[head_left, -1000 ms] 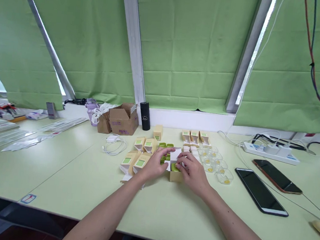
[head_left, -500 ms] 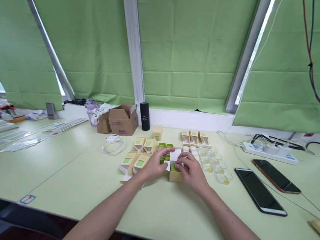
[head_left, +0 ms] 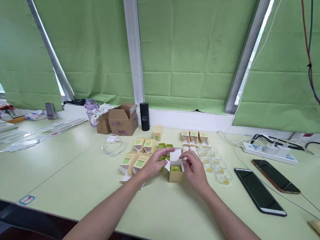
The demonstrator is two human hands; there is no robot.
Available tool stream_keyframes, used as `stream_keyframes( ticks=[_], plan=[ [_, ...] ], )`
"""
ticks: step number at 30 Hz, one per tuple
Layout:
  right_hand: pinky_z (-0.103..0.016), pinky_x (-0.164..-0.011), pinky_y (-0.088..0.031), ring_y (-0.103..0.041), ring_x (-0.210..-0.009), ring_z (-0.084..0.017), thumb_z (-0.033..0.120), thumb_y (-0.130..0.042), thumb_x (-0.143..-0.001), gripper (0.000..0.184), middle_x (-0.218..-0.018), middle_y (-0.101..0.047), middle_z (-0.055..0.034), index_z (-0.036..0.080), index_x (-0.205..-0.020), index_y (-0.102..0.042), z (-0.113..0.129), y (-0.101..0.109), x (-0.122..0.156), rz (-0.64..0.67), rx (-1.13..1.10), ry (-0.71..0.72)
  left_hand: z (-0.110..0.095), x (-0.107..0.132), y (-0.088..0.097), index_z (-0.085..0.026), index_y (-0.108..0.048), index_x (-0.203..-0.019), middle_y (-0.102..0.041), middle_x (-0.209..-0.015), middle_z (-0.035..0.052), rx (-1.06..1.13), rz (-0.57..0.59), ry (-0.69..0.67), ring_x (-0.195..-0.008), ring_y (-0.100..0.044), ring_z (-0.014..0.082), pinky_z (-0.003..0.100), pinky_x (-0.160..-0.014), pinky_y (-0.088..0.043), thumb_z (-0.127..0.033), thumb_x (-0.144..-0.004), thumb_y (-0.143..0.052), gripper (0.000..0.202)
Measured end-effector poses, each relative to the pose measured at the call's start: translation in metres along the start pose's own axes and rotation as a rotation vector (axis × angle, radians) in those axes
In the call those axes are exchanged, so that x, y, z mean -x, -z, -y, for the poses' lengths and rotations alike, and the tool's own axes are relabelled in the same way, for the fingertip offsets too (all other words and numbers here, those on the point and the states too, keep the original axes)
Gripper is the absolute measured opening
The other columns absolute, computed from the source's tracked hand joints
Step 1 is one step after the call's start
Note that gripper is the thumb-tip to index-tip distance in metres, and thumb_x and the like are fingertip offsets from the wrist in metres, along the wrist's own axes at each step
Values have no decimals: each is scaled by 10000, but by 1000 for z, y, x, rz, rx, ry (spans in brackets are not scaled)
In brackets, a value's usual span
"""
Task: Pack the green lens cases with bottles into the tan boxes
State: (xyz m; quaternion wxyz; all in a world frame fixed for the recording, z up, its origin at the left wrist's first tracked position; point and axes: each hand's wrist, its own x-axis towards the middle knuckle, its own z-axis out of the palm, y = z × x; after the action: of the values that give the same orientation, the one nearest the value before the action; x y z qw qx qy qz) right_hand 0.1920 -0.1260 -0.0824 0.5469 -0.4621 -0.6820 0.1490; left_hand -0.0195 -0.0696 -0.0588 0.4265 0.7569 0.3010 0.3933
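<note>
A small kraft cardboard box (head_left: 175, 177) stands with its lid up and side flaps spread, and a green container (head_left: 175, 169) sits inside it. My left hand (head_left: 156, 160) is at the box's left flap, thumb and fingers apart. On the other side, my right hand (head_left: 193, 172) is open at the right edge, its bent fingers off the container. More green containers (head_left: 161, 146) lie behind my left hand, partly hidden. Several unfolded boxes with green labels (head_left: 141, 162) lie to the left. Clear plastic cups with yellow centres (head_left: 217, 164) are grouped at the right.
Two phones (head_left: 259, 192) and a white power strip (head_left: 270, 153) with cables are on the right. At the back stand a brown carton (head_left: 123, 122), a black cylinder (head_left: 145, 116) and kraft boxes (head_left: 194, 138). A white charger cable (head_left: 113, 145) lies left of the boxes.
My right hand has let go of the green container inside the box and moved up and right to the box's edge. My left hand has barely moved.
</note>
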Motion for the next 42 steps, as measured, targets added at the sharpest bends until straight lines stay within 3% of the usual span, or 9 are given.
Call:
stream_keyframes(
  ticks=[4, 12, 24, 32, 42],
  plan=[
    [-381, -790, -487, -638, -949, -258, 161, -485, -926, 242, -1111, -692, -88, 243, -1027, -689, -4, 1, -2, -68, -50, -31, 0, -1, 0, -232, -734, -1335, -675, -1440, 98, 34, -16, -1, -1392, -584, 297, 516, -1245, -413, -98, -765, -534, 618],
    [-364, -762, -491, -607, -858, -230, 214, -509, -874, 228, -1105, -693, -70, 239, -1006, -693, -10, -1, -3, -135, -111, -149, 5, -2, -1, -230, -736, -1331, -675, -1440, 93, 38, -23, 1, -1394, -589, 287, 513, -1254, -411, -77, -729, -500, 665],
    [-341, -619, -502, -615, -724, -231, 311, -598, -828, 234, -841, -695, -40, 243, -1030, -696, -22, -3, -4, -192, -189, -264, 2, -2, -2, -225, -727, -1331, -662, -1467, 108, 39, -29, 14, -1401, -591, 290, 522, -1246, -432, -56, -740, -521, 649],
    [-297, -553, -459, -592, -668, -180, 319, -614, -760, 289, -1032, -734, -67, 227, -1026, -678, -19, -7, -4, -188, -327, -359, 3, 1, -4, -238, -710, -1356, -668, -1452, 110, 9, -36, -19, -1376, -599, 297, 526, -1241, -423, -77, -821, -584, 573],
    [-283, -490, -434, -528, -586, -129, 286, -605, -601, 410, -1084, -690, -61, 229, -1003, -660, -13, -5, -7, -209, -476, -469, 7, 4, -7, -266, -666, -1419, -636, -1458, 116, -122, -50, -16, -1370, -613, 294, 489, -1194, -477, -131, -895, -615, 543]
  ],
)
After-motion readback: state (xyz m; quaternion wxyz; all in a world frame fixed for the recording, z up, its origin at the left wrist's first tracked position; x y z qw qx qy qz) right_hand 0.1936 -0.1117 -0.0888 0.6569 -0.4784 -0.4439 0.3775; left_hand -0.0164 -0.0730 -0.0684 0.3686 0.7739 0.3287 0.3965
